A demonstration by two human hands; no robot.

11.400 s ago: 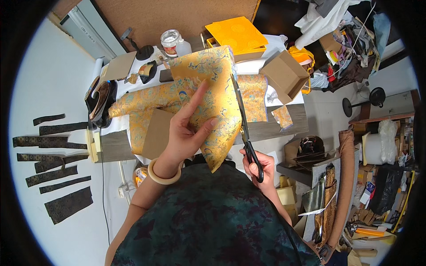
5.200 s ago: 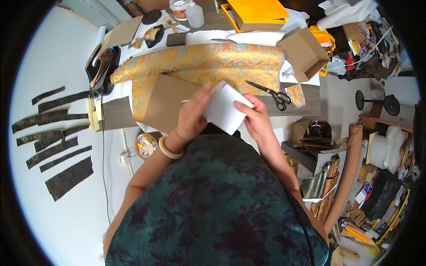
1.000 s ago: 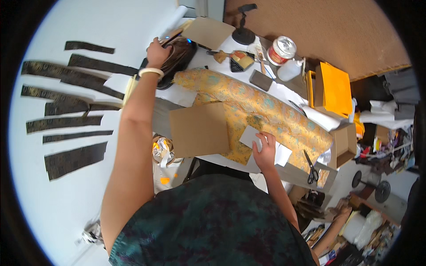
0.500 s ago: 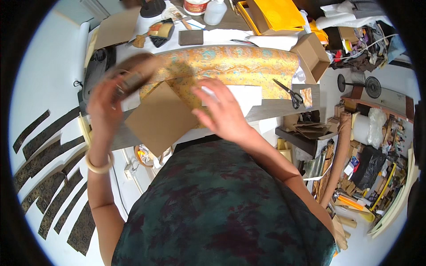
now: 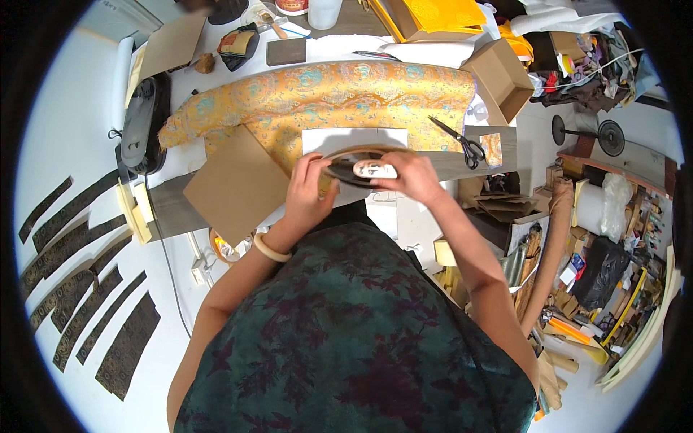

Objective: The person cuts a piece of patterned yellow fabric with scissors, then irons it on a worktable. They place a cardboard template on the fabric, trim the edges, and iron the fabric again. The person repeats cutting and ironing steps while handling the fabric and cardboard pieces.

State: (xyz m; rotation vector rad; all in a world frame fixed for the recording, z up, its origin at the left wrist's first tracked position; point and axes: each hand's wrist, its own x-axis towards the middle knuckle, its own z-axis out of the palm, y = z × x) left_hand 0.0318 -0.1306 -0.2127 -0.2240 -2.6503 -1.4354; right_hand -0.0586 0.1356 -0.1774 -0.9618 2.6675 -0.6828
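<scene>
My right hand (image 5: 410,177) grips the right side of a wide, dark, glossy-sided disc with a brown rim, which looks like a roll of tape (image 5: 346,167). A pale core with dark printed marks shows beside my right thumb. My left hand (image 5: 309,189), with a cream bangle at its wrist, has its curled fingers at the roll's left edge. Under the roll lies a white sheet (image 5: 354,137) on yellow brocade fabric (image 5: 317,94). A square of brown cardboard (image 5: 238,184) rests left of my hands, its near corner past the table edge.
Black scissors (image 5: 462,142) lie on the fabric's right end, near a small brocade piece (image 5: 491,149). Behind them stands an open cardboard box (image 5: 503,83). A dark grey block (image 5: 286,52) sits at the back; a black machine-like case (image 5: 144,126) is at left. Dark patterned strips (image 5: 94,303) hang at far left.
My left hand has brought the roll from the left to the front of my body. My right hand, free before, now grips it. The view has shifted slightly.
</scene>
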